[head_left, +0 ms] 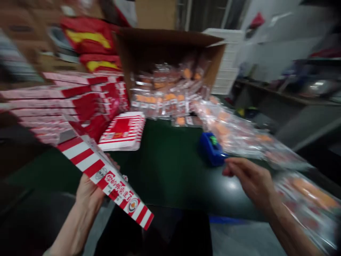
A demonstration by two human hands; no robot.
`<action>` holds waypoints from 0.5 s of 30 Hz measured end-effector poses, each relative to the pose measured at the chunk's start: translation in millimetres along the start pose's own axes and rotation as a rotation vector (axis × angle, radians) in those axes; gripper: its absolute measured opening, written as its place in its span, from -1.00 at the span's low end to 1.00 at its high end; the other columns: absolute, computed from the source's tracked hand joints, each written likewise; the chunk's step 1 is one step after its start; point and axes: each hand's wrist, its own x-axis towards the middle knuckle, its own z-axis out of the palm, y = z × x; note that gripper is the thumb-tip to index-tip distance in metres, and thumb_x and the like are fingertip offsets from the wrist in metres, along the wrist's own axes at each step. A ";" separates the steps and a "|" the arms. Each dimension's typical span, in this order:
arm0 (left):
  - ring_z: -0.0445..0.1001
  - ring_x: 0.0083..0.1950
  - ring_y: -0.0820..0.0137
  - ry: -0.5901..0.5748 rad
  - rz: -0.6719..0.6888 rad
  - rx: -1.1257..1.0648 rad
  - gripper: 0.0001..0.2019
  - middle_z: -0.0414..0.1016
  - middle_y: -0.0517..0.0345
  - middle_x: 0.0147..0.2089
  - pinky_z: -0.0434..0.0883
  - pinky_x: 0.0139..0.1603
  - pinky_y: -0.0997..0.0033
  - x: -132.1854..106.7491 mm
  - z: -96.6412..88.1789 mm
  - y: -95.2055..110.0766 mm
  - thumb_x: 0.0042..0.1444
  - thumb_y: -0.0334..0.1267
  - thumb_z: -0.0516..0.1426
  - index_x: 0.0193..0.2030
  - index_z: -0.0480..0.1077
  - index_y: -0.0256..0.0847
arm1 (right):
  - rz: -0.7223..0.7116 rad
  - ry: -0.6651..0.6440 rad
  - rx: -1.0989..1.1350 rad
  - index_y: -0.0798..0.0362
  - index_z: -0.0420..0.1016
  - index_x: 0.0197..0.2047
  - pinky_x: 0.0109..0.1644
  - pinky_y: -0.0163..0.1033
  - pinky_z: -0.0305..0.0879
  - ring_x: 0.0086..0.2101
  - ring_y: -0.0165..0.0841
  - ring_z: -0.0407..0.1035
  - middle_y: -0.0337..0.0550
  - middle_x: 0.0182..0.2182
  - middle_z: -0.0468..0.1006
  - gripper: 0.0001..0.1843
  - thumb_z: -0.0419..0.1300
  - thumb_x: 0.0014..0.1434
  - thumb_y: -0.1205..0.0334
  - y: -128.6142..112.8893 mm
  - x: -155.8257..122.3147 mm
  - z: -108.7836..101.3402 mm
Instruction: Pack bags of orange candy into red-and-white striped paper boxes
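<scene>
My left hand (90,190) grips a red-and-white striped cardboard box (90,161) from below. The box is tilted, its printed long side facing me and its right end lowest. On the green table stands a blue tape dispenser (211,151) with a bright green core. My right hand (249,177) is at the dispenser's front edge, thumb and finger pinched together on what looks like the end of the tape; the tape itself is hardly visible. To the left of the dispenser lies a pile of flat striped paper packaging (122,131).
Stacks of folded red-and-white cartons (48,104) rise at the left. A large open cardboard box (170,37) at the back holds clear packets with orange contents (146,99). More packets (231,131) spread along the right. The green table (167,167) ends close to me.
</scene>
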 end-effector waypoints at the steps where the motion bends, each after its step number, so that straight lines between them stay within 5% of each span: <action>1: 0.47 -0.49 0.39 -0.008 0.020 -0.021 -0.76 0.54 0.20 -0.50 0.48 -0.49 0.44 -0.6 -10.2 9.3 0.17 -0.13 0.08 -0.28 0.45 -0.26 | 0.013 -0.164 0.124 0.05 0.47 -0.28 -0.40 -0.23 0.37 -0.54 -0.35 0.40 -0.19 -0.58 0.50 -0.70 0.17 0.08 -0.02 -16.7 9.2 30.0; 5: 0.52 -0.45 0.37 0.138 0.083 -0.104 -0.78 0.60 0.15 -0.38 0.54 -0.34 0.28 2.7 -48.2 37.0 0.08 -0.10 0.17 -0.27 0.47 -0.21 | 0.279 -0.504 0.382 0.10 0.43 -0.31 -0.55 -0.30 0.32 -0.57 -0.37 0.42 -0.18 -0.55 0.49 -0.60 0.23 -0.01 -0.09 -71.3 64.2 154.0; 10: 0.53 -0.48 0.33 0.158 0.013 -0.169 -0.72 0.61 0.08 -0.39 0.55 -0.32 0.23 10.2 -72.8 45.0 -0.15 -0.15 0.34 -0.30 0.51 -0.23 | 0.332 -0.413 0.135 0.15 0.38 -0.36 -0.63 -0.31 0.28 -0.61 -0.40 0.36 -0.18 -0.59 0.43 -0.53 0.20 0.03 -0.16 -111.2 144.8 291.2; 13: 0.56 -0.45 0.28 0.174 -0.015 -0.183 -0.73 0.62 0.06 -0.37 0.56 -0.36 0.25 13.9 -95.7 43.7 -0.21 -0.23 0.36 -0.31 0.51 -0.22 | 0.281 -0.297 -0.066 0.19 0.40 -0.18 -0.39 -0.22 0.41 -0.43 -0.38 0.42 -0.11 -0.39 0.50 -0.55 0.14 0.15 -0.08 -110.2 167.6 331.4; 15: 0.57 -0.41 0.25 0.191 -0.012 -0.183 -0.75 0.62 0.06 -0.35 0.56 -0.40 0.28 23.6 -119.1 42.1 -0.19 -0.28 0.34 -0.29 0.51 -0.20 | 0.236 -0.189 -0.220 0.14 0.36 -0.01 -0.14 -0.12 0.40 -0.21 -0.34 0.42 -0.06 -0.14 0.47 -0.61 0.10 0.23 0.02 -94.4 179.1 332.6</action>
